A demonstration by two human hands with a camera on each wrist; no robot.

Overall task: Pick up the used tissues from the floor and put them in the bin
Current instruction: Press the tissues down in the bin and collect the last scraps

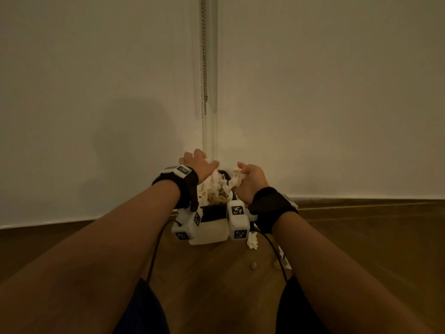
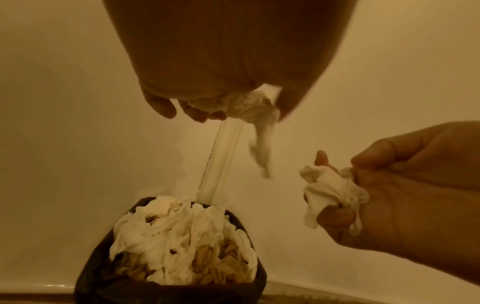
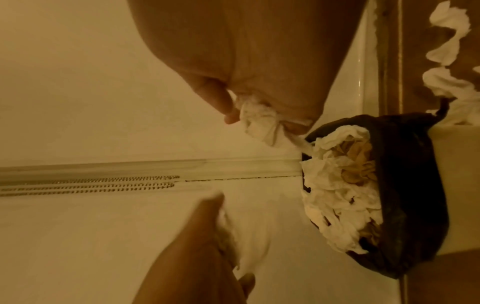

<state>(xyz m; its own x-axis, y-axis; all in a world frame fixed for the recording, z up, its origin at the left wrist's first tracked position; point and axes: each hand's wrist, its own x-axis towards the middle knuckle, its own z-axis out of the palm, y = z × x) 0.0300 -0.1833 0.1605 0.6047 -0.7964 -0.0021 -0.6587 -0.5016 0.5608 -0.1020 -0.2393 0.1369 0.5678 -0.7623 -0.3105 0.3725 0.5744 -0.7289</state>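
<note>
White wall (image 1: 313, 92) fills most of the head view, with a bead chain (image 1: 205, 68) hanging down it. Wood floor (image 1: 216, 285) runs below. Against the wall stands the bin (image 1: 212, 236), pale with a dark liner (image 2: 98, 267), heaped to the rim with crumpled tissues (image 2: 182, 236). Both hands are raised over its mouth. The left hand (image 1: 198, 163) curls its fingers round a tissue wad (image 2: 249, 107), a blurred tail of which dangles toward the bin. The right hand (image 1: 251, 180) grips another wad (image 2: 330, 185) in its curled fingers, just beside the bin's rim. Loose tissues (image 1: 252, 241) lie on the floor right of the bin, with small scraps (image 1: 254, 265) nearer the person. Black-and-white square markers on the wrist cameras (image 1: 238, 221) carry no readable words.
</note>
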